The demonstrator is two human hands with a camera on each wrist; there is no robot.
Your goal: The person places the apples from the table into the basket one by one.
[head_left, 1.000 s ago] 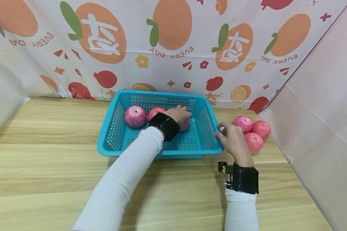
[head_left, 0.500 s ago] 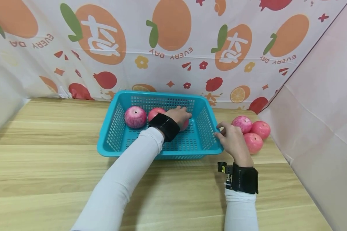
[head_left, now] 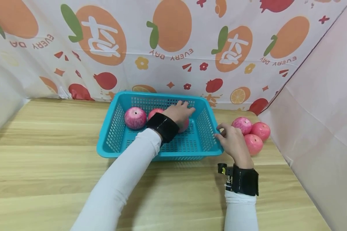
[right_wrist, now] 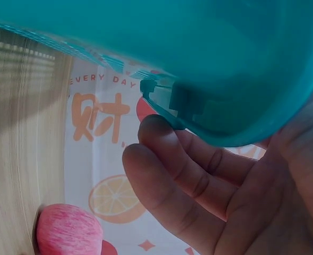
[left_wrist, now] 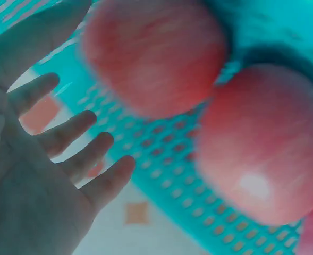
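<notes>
A turquoise plastic basket stands on the table with three apples in a row inside: a streaked one at left, a red one in the middle, and another partly covered by my left hand. In the left wrist view, the fingers of that hand are spread and apart from the nearest apple; a second apple lies beside it. My right hand holds the basket's right rim. In the right wrist view its fingers curl under the rim.
Three more apples sit together right of the basket: a streaked one, a red one and a pinkish-red one. A fruit-printed cloth hangs behind the wooden table, and a pale cloth borders the right side.
My left hand has let go of the rightmost apple in the basket; its fingers have spread and lifted slightly. The right hand stays on the rim, and the basket has not visibly moved.
</notes>
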